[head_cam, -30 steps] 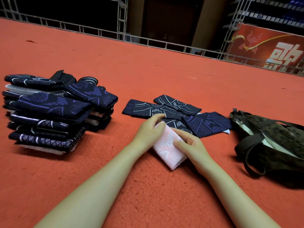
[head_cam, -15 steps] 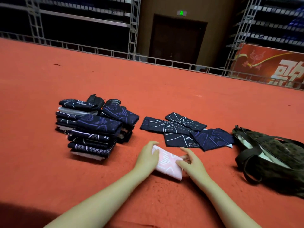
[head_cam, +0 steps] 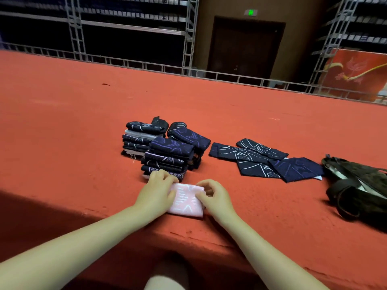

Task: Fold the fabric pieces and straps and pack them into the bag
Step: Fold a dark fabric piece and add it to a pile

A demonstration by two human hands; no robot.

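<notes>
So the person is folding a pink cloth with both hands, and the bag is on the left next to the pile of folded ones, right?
Not quite. The head view shows the bag on the right, past the loose dark pieces. The folded pile is on the left. The rest is right: the left hand and right hand both hold the pink cloth.

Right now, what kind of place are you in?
Probably a stage or hall set up for a show. A wide red carpeted platform stretches out, edged by metal truss railing. Behind it stand tall scaffold frames, a dark door under a green exit sign, and a red banner.
</notes>
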